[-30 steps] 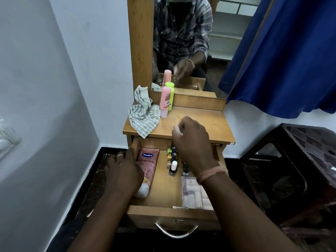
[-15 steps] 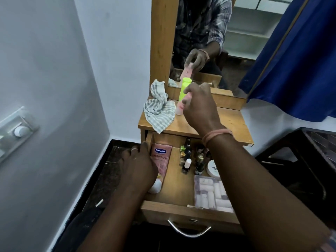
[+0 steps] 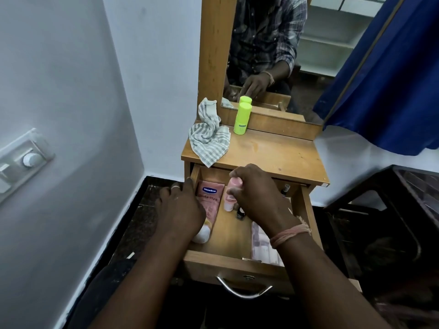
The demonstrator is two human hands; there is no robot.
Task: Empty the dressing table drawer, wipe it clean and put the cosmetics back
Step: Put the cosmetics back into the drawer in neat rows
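The wooden drawer (image 3: 228, 236) is pulled open below the dressing table top (image 3: 273, 155). My right hand (image 3: 257, 193) grips a pink bottle (image 3: 231, 193) and holds it inside the drawer, next to a pink Vaseline tube (image 3: 210, 198) lying along the left side. My left hand (image 3: 180, 207) rests over the drawer's left wall and the tube, fingers loosely bent. Small dark bottles (image 3: 240, 213) and a clear box of white pieces (image 3: 261, 243) also lie in the drawer, partly hidden by my right arm. A green bottle (image 3: 241, 118) and a striped cloth (image 3: 209, 136) remain on the top.
A mirror (image 3: 273, 51) stands behind the table and reflects the person. A blue curtain (image 3: 392, 74) hangs at the right above a dark stool (image 3: 392, 210). A white wall with a switch plate (image 3: 21, 162) closes the left side. The drawer has a metal handle (image 3: 244, 289).
My right hand lifted the pink bottle off the table top and brought it down into the drawer. The green bottle now stands alone. My left hand stayed at the drawer's left side.
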